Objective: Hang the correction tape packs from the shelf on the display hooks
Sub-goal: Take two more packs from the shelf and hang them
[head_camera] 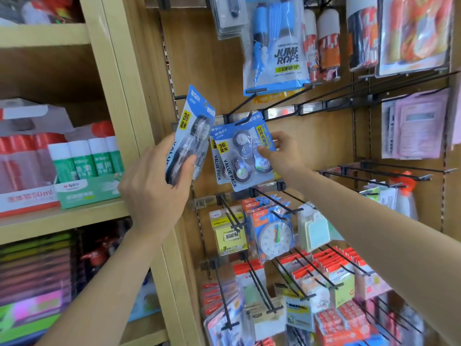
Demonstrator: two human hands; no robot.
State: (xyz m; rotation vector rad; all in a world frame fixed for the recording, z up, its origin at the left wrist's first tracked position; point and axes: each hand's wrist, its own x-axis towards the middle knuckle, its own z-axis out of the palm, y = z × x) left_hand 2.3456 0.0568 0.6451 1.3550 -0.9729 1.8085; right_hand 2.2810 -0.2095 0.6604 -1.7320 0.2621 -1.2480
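Pack [187,143] in left grip [159,188], seemingly near hook [243,120]

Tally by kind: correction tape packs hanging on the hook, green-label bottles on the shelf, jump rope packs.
Hanging correction tape packs: 2
Green-label bottles: 4
Jump rope packs: 1
Total: 7

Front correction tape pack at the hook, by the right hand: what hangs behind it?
A second correction tape pack, only its left strip showing, printed VALUE PACK. The front pack covers the rest, so any further packs are hidden.
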